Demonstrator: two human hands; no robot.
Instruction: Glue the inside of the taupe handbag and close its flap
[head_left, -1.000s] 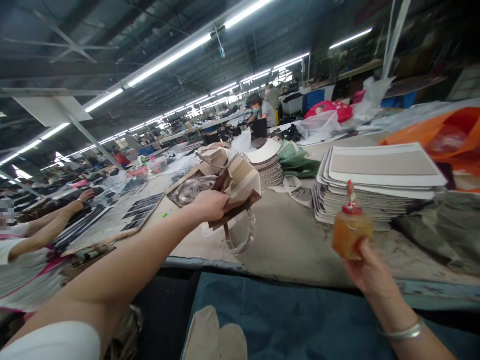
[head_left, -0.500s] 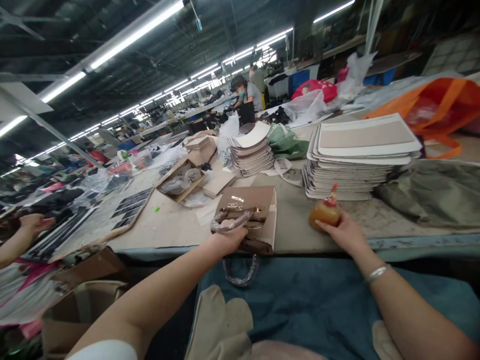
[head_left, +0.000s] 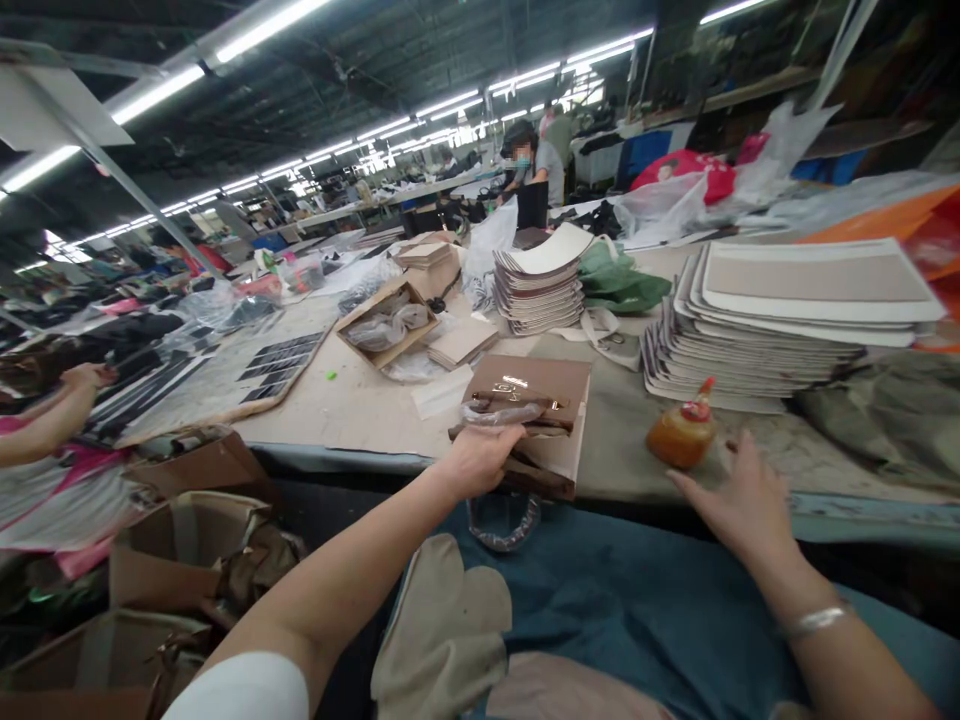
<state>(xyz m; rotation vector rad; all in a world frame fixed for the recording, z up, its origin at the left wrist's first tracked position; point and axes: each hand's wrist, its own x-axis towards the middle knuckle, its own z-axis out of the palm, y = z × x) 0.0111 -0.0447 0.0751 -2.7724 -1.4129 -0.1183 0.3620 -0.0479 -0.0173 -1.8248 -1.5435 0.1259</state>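
Your left hand (head_left: pixel 480 458) grips the brown handbag (head_left: pixel 529 420) by its near end; it lies flat at the table edge (head_left: pixel 337 462), one wrapped handle (head_left: pixel 504 520) dangling over. Your right hand (head_left: pixel 739 505) hangs open, holding nothing, just beside the glue bottle (head_left: pixel 682 435) standing on the table. No glue looks applied yet. Bare tabletop lies between bag and bottle; stacked panels (head_left: pixel 772 320) crowd behind.

Matt brown leather handbag (head_left: pixel 534 412) (plastic-wrapped handles)
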